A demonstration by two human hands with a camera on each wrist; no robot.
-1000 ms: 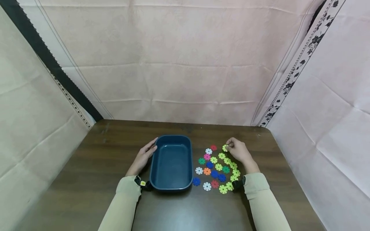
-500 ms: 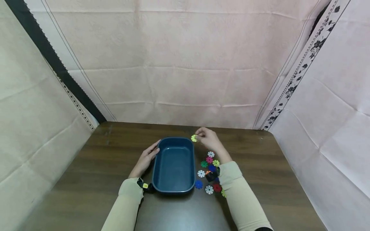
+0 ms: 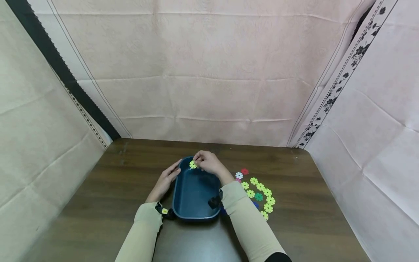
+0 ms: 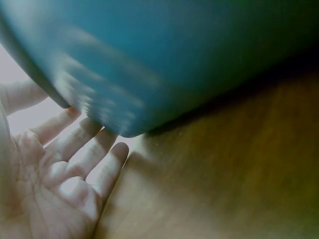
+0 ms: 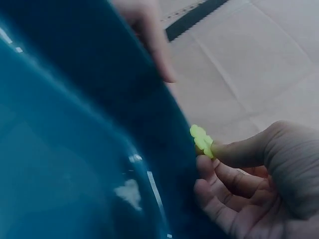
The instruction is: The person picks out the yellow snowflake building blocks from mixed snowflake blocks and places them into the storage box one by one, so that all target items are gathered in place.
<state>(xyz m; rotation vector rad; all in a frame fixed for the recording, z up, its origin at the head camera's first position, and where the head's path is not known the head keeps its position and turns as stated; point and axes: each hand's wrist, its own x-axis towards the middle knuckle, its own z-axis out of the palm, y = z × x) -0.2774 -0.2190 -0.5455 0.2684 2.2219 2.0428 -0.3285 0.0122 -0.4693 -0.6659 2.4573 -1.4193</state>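
My right hand pinches a yellow-green flower-shaped piece between thumb and fingertips. It is over the far end of a deep blue rectangular tray; in the right wrist view the flower piece overlaps the tray's rim. My left hand rests at the tray's far left side. In the left wrist view its fingers reach fairly straight to the outer wall of the tray. Right of the tray lie several more yellow-green flower pieces, partly hidden by my right sleeve.
Among the loose pieces are a red one, a white one and a green one. The brown wooden table ends at a pale cloth backdrop, with cloth on both sides too.
My right hand has carried the yellow-green flower piece leftward from the far end of the scattered pieces to over the tray. My left hand has stayed at the tray's side.
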